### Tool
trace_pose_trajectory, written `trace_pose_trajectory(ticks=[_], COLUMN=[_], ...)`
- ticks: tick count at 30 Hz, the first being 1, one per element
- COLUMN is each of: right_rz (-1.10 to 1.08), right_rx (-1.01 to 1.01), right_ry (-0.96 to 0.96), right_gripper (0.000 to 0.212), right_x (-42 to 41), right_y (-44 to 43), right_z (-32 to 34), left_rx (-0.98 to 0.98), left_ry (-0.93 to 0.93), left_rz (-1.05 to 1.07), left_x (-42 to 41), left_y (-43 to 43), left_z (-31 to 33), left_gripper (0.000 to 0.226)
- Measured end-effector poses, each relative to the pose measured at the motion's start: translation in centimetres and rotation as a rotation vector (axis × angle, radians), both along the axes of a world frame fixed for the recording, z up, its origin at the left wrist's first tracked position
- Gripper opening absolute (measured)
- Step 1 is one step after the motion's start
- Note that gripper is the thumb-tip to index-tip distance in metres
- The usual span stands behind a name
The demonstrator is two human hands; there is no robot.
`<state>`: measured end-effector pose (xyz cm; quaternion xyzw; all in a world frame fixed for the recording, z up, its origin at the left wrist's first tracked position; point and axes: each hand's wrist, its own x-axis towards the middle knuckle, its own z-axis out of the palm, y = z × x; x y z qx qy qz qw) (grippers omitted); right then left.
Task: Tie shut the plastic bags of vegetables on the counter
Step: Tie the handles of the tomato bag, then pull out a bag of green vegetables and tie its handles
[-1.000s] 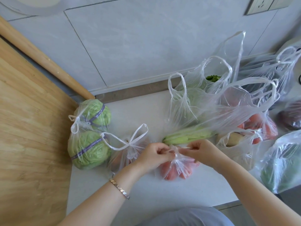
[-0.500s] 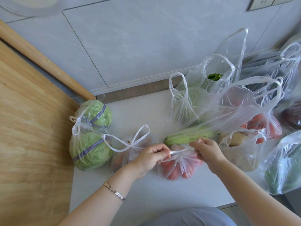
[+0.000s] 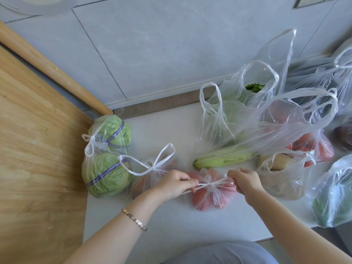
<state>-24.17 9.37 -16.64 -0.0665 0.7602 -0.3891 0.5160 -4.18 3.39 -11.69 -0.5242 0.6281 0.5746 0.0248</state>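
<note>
Two cabbages (image 3: 106,174) in tied bag (image 3: 101,147), handles (image 3: 219,182) of red-vegetable bag (image 3: 213,197) pinched taut by left hand (image 3: 175,184), right hand (image 3: 245,180)

a wall (image 3: 171,44) of large pale grey tiles with thin dark joints rose behind the bench (image 3: 171,126), whose top was white and smooth. a dull metal strip (image 3: 162,104) ran along the bench's back edge where it met the wall. a broad panel of light wood (image 3: 38,159) with plain grain adjoined the bench's left edge. a round wooden rail (image 3: 51,71) slanted along the panel's far side, ending at the bench's back left corner. a socket plate (image 3: 312,0) showed high on the wall, partly cut off. the light was soft and even, with faint shadows. past the bench's front right corner lay a dark grey patch, probably floor (image 3: 343,241).
</note>
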Motion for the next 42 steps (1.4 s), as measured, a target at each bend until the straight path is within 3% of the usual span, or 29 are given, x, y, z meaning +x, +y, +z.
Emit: trace_pose_trajectory(ticks=[2,5,7,9,12,16,19,22,25,27,29,30,32,34,36,38,42], right_rz=[-0.006,-0.038,0.009,0.183,0.48,0.613,0.625,0.566,0.558,0.674,0.833,0.901,1.008,1.042,1.073,1.109,0.984], right_rx=[-0.009,-0.013,-0.032,-0.053,-0.064,-0.224,-0.373,-0.447,-0.426,-0.248,0.04,0.168,0.313,0.293,0.241,0.136,-0.127], right_ry=[0.006,0.007,0.118,0.327,0.606,0.741,0.847,1.106,1.447,1.571,1.593,1.597,1.513,1.359,1.225,1.129,0.945], right_gripper=[0.043,0.041,0.039,0.037,0.02,0.008,0.011,0.004,0.026,0.05,0.062,0.058,0.037,0.013,0.024,0.036,0.038], right_x=[-0.3,-0.1,0.1,0.2,0.2,0.1,0.0,-0.9,-2.8,-4.1,-5.3,-5.9,-7.1,-8.7,-9.9,-10.8,-11.0], right_y=[-0.2,-0.5,-0.8,-1.1,-1.7,-2.5,-2.7,-3.3,-4.1,-4.5,-4.7,-4.9,-5.1,-5.2,-5.7,-6.5,-8.2], right_z=[0.3,1.0,1.9,3.2,5.8,10.7,14.7,17.3,18.6,19.1,19.7,20.0,20.8,21.3,21.0,20.9,22.1], left_rx=[0.109,0.426,0.508,0.346,-0.067,-0.317,-0.415,-0.423,-0.347,-0.253,-0.116,-0.059,0.001,0.076,0.105,-0.054,-0.364], left_ry=[0.114,0.218,0.216,0.143,0.049,0.096,0.197,0.257,0.349,0.385,0.394,0.398,0.429,0.471,0.51,0.421,0.206], left_rz=[0.19,0.553,0.637,0.534,0.319,0.171,0.169,0.162,0.098,0.128,0.221,0.256,0.305,0.429,0.544,0.591,0.738], left_x=[0.1,-0.1,-0.4,-0.7,-1.3,-2.6,-4.5,-7.2,-10.2,-12.0,-13.2,-13.7,-14.0,-14.4,-14.3,-13.9,-12.0], left_y=[-0.5,-0.8,-0.8,-1.0,-2.3,-4.7,-7.0,-8.8,-9.5,-9.3,-9.2,-9.2,-9.5,-9.6,-9.8,-10.1,-10.7], left_z=[-0.4,-1.1,-1.1,-0.5,1.2,4.2,6.5,8.4,9.2,9.5,9.7,9.8,10.3,10.8,11.1,11.5,13.9], left_gripper=[0.035,0.034,0.034,0.032,0.024,0.02,0.021,0.015,0.021,0.029,0.056,0.063,0.035,0.015,0.016,0.023,0.021])
